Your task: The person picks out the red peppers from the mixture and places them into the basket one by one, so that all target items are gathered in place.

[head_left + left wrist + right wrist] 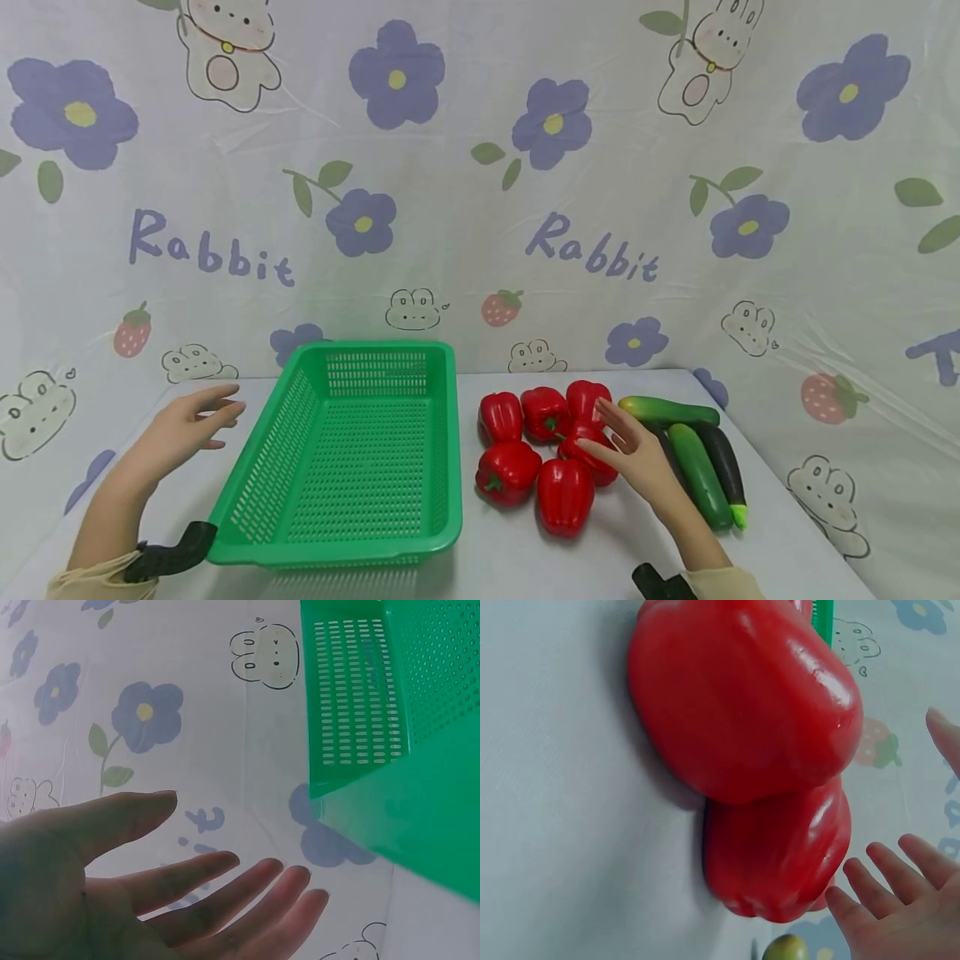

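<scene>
Showing its perforated floor (pixel 360 471), a basket (pixel 337 550) stands beside peppers (pixel 566 497), left grip (pixel 186 427) and right grip (pixel 639 454) spread.

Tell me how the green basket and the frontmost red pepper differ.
Colour: the basket is green, the pepper red.
Size: the basket is far larger than the pepper.
Surface: the basket is pierced with many holes, while the pepper's visible skin is smooth and unbroken.
Place: the basket is nearer the left hand, the pepper nearer the right hand.
Shared: both rest on the white table.
</scene>
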The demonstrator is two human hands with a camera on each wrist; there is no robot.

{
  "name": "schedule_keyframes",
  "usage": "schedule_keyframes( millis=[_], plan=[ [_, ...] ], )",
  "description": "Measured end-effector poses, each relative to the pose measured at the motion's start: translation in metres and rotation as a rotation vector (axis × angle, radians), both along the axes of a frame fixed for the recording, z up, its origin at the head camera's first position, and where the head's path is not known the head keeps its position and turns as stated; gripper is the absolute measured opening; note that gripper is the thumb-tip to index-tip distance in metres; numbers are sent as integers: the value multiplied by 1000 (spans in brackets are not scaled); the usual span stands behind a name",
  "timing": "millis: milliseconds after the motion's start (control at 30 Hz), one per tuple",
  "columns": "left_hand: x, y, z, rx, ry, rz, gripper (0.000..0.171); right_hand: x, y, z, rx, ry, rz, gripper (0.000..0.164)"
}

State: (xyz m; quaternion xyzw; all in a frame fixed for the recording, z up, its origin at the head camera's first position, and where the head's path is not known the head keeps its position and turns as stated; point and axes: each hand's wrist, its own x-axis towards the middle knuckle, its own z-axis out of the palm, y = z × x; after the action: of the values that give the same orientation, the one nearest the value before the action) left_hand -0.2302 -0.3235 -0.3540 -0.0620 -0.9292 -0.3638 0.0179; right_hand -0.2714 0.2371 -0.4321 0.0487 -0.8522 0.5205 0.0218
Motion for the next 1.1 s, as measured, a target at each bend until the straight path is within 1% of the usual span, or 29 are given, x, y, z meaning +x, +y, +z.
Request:
schedule_keyframes(
  millis=[133,300,367,500,600,767,900,967,1100],
  plan=[
    [1,-10,-1,59,-54,-16,62,1,3,-2,-3,-14,-7,86],
    [3,-20,-5,124,-92,-39,60,2,6,-6,-5,-41,-16,86],
    [5,-24,-8,153,-112,-35,61,2,7,-7,0,-49,-20,86],
    [8,-31,-15,240,-149,-33,62,3,9,-12,4,-59,-24,84],
    [9,-34,-24,311,-178,-32,63,3,10,-14,-2,-61,-22,85],
    [8,-40,-36,392,-231,-38,63,5,11,-20,13,-55,-31,85],
    [6,-41,-42,431,-255,-53,62,6,12,-23,2,-86,-40,84],
    [6,-41,-45,435,-259,-57,61,6,12,-24,-6,-103,-44,84],
    [5,-40,-49,436,-266,-44,61,6,13,-26,-2,-131,-44,85]
  ],
)
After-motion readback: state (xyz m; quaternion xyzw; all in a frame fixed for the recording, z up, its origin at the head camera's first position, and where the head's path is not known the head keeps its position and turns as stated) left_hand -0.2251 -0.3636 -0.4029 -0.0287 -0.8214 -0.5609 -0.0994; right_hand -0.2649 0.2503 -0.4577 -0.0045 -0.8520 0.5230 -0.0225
